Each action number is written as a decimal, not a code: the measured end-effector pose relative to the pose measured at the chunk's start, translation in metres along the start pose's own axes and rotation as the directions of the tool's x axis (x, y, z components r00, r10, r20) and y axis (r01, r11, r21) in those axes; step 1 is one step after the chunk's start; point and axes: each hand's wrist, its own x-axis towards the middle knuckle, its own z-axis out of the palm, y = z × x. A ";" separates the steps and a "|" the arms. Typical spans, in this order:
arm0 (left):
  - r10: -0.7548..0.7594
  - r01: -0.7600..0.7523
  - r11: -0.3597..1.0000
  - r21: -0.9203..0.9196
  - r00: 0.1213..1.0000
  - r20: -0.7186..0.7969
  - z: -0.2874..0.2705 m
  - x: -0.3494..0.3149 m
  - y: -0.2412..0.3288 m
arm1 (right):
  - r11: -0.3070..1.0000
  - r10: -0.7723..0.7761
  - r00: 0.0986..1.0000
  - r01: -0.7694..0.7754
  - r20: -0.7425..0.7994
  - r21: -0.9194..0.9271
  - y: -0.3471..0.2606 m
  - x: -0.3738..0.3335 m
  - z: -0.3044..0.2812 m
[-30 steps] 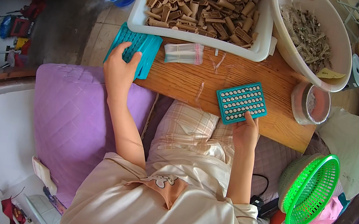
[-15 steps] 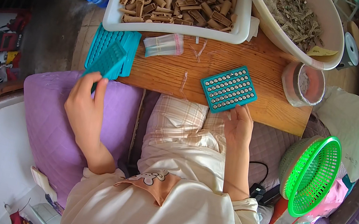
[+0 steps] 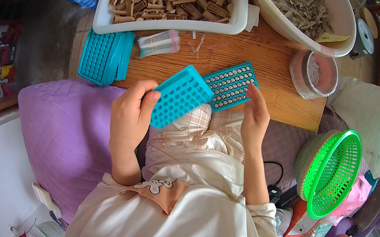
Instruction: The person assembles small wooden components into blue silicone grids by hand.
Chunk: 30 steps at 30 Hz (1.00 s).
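My left hand (image 3: 131, 116) grips the edge of a teal tray (image 3: 182, 98) between thumb and fingers. Rows of small round hollows, with nothing visible in them, cover this tilted tray, held above my lap. Behind it on the wooden table lies a second teal tray (image 3: 229, 86), filled with rows of round silver pieces like button cells. The raised tray hides its near left corner. My right hand (image 3: 257, 113) is at the filled tray's right edge, fingers stretched out; I cannot tell whether they touch it. More teal trays (image 3: 105, 56) lie stacked at the table's left end.
A white bin (image 3: 170, 27) of brown half-tube parts stands at the back, beside a round tub (image 3: 297, 33) of small wired parts. A bag of clear strips (image 3: 160, 43) lies before the bin. A lined pink tub (image 3: 313, 75) and green basket (image 3: 336, 174) are at right.
My left hand has brought the teal tray from beside the stack rightward, over my lap. My right hand has shifted from the filled tray's near edge up to its right edge. The view has shifted slightly.
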 end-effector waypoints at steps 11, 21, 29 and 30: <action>0.263 -0.202 0.936 -0.288 0.945 0.193 0.143 0.062 -0.031 | 0.940 0.112 0.908 0.036 -0.404 0.341 0.029 0.017 -0.005; 0.138 -0.152 0.988 0.031 0.951 0.276 0.162 0.051 -0.018 | 0.785 0.515 0.851 -0.419 -0.103 0.457 0.057 -0.056 0.005; -0.015 0.009 1.000 0.021 0.962 0.274 0.158 0.035 -0.021 | 0.277 0.730 0.618 -0.658 0.292 0.701 0.048 -0.037 0.035; -0.017 0.012 1.000 0.021 0.962 0.273 0.158 0.032 -0.022 | 0.277 0.731 0.617 -0.660 0.293 0.699 0.049 -0.038 0.033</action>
